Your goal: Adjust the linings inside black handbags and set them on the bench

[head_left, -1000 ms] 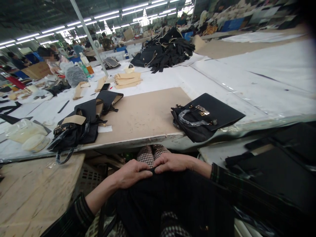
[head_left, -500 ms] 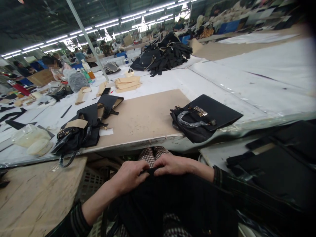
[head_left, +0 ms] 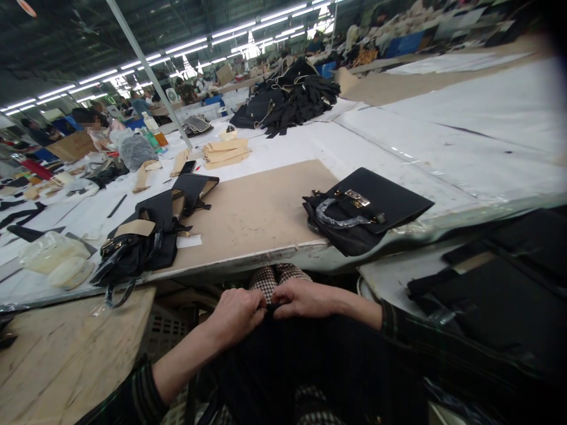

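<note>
Across my lap lies a black bag [head_left: 305, 354], so dark that its shape is hard to make out; a small gold glint shows near its lower end. My left hand [head_left: 239, 310] pinches its upper edge, fingers curled. Close beside it, my right hand [head_left: 301, 298] grips the same edge between thumb and fingers. Beyond them on the table rests a finished-looking black handbag [head_left: 381, 203] with a gold clasp and a plastic-wrapped handle. To the left, several black bag parts [head_left: 150, 233] lie in a row with a tan strip on top.
A brown board [head_left: 261, 206] covers the near table. Farther back are a heap of black pieces [head_left: 296, 97] and folded tan pieces [head_left: 225, 152]. A wooden board [head_left: 75, 354] stands at left, black panels [head_left: 509, 289] at right. A person sits at the far left.
Both hands stay at the bag's edge; the left fingers have curled in more tightly and the right hand has shifted slightly left. The view has moved a little.
</note>
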Available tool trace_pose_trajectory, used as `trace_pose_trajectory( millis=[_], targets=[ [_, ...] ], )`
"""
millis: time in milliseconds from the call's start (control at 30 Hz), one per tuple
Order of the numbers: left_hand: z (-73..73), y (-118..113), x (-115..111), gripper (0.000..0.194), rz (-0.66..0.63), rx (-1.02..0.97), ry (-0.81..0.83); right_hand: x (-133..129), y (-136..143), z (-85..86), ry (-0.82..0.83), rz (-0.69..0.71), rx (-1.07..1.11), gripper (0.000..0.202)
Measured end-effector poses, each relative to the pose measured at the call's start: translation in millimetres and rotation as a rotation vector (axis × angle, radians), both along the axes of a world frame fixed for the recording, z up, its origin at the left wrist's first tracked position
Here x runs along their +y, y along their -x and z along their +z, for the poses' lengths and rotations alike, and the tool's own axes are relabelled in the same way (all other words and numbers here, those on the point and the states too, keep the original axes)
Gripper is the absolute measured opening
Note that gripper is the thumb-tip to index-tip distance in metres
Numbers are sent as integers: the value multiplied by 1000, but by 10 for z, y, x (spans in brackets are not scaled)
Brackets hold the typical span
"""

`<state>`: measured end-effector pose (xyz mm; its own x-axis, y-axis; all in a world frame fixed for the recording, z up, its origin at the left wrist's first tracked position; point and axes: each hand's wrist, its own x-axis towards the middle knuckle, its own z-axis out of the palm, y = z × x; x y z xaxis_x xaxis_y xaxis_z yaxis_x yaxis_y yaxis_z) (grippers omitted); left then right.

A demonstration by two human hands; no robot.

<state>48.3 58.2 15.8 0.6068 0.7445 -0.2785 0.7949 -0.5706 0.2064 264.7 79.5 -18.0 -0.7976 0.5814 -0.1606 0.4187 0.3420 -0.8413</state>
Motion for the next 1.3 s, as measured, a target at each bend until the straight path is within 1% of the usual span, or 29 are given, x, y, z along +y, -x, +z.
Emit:
trace_pose_trajectory(
  millis=[133,300,367,467,533,600,733,833,967,1167,1300],
  targets=[
    [-25,-47,14,11,-46,50,-2,3,-9,-40,9,9,20,19],
    [-52,-21,8,11,-108,20,20,10,-28,-57,39,-7,14,16],
    [-48,10,1,12,-86,-36,37,15,-36,-47,62,-13,13,17],
    [-42,50,-7,14,-12,-103,47,18,-44,-35,82,-33,4,20],
    [-45,63,-9,14,24,-104,33,14,-40,-33,75,-34,3,21],
    [-53,65,-11,12,35,-87,18,5,-27,-30,70,-25,6,21],
    [-66,50,-13,13,2,-40,-4,-17,4,-7,92,-32,3,23],
    [-68,27,-11,13,-1,-15,-15,-24,14,4,97,-30,9,23],
    [-78,-4,-4,13,-16,1,-8,-18,7,-16,97,-32,22,22],
    [-105,-7,1,11,-67,-9,-3,-5,-10,-59,102,-34,31,21],
    [-139,15,8,9,-76,-56,-5,3,-25,-66,110,-32,38,21]
  ],
)
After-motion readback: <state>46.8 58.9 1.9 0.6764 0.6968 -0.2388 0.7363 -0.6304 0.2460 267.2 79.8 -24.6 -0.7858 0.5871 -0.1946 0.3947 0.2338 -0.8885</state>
